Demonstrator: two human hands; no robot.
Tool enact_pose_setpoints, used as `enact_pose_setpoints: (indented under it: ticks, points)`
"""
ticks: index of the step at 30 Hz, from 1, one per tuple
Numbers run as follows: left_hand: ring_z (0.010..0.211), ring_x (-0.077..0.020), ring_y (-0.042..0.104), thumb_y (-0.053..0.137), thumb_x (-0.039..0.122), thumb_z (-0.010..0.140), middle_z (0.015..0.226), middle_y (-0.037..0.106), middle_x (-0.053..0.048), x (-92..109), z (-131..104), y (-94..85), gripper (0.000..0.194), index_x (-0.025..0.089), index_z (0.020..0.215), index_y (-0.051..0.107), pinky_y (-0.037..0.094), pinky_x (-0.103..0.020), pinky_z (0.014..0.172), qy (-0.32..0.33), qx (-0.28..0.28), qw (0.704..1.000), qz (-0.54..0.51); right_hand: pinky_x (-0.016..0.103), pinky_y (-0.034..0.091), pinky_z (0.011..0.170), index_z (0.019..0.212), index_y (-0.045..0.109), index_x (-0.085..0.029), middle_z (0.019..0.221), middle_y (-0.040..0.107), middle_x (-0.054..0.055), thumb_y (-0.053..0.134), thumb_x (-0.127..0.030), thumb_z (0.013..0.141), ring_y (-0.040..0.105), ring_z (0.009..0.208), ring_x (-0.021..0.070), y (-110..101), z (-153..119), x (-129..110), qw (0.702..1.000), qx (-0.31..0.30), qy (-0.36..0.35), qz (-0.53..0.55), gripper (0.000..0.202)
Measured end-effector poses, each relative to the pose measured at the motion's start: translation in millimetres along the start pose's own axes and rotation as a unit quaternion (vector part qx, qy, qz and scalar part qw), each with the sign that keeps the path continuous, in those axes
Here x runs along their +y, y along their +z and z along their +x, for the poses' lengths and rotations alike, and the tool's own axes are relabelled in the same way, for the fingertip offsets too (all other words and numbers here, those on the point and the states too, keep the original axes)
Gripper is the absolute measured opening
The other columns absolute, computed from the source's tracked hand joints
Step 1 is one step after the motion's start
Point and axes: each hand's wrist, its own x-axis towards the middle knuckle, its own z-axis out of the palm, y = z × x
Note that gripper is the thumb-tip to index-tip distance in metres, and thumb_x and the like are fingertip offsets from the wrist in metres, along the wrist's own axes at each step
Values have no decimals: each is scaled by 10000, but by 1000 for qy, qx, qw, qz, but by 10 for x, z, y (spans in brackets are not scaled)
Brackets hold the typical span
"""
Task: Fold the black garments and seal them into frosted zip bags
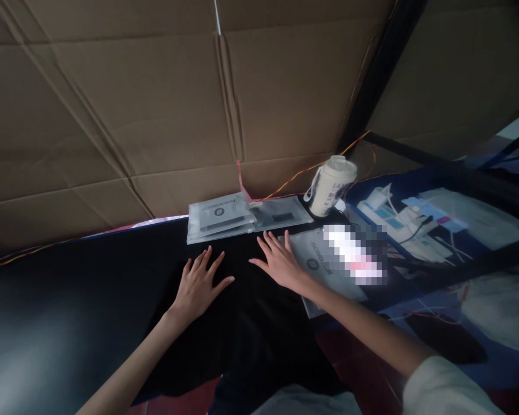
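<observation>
Black surface (90,288) lies under both hands, and from my distant place I see them with palms down. The left hand (201,283) is open, its fingers spread and its thumb pointing away to the side; it has hold of nothing. The right hand (281,262) is also open, with fingers spread and nothing in it. I cannot tell if the palms press on the surface or stay slightly above it.

Just beside the right hand lies a printed bag (315,253), and the right forearm passes over its lower part. A blurred patch (357,256) of square blocks hides its far side from me. In front of the fingertips I find a flat bag (296,207), through which a small dark thing shows. It meets, on its left, a stack of bags (218,219), the top one with printed letters; this stack is near the left hand, but apart from it.

Farther out, behind the printed bag, stands a pale cup (332,187) with a lid and dark marks. A yellow and red wire (292,177) runs behind these things, along a cardboard wall (285,98). To the right, beyond the cup, I notice a white power strip (389,222) with plugs.
</observation>
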Motion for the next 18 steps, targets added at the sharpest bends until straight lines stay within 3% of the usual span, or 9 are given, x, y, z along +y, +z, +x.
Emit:
enact_pose_setpoints:
  ticks: [5,9,13,18]
  points:
    - [1347,-367,380,423,591,900,1493,352,-215,28,9,-10,649,184,1406,442,298,-613,1049,-7,1,1000,16,611,106,1136,1359,478,-75,1413,468,213,406,-531,938,400,1340,318,-124,46,32,1000,18,-19,-2,625]
    - [1393,-345,306,394,590,911,1518,320,-186,171,-46,-70,627,198,1398,451,282,-591,1077,49,17,999,6,549,177,1153,1351,490,-73,1388,504,199,427,-445,955,446,1309,298,-287,-33,-114,999,33,-17,16,546]
    - [1395,-347,299,408,646,874,1519,333,-163,320,-199,-33,673,251,1419,418,328,-585,1056,87,3,996,-18,495,368,1080,1365,458,-9,1410,451,252,440,-561,909,415,1325,345,-299,-325,-360,999,0,3,49,716]
    - [1402,-361,276,436,648,862,1530,315,-152,359,-268,91,690,273,1439,384,297,-600,1067,57,15,998,-6,533,357,1079,1382,417,29,1465,318,298,445,-646,859,262,1388,388,-164,-516,-414,997,-43,8,58,855]
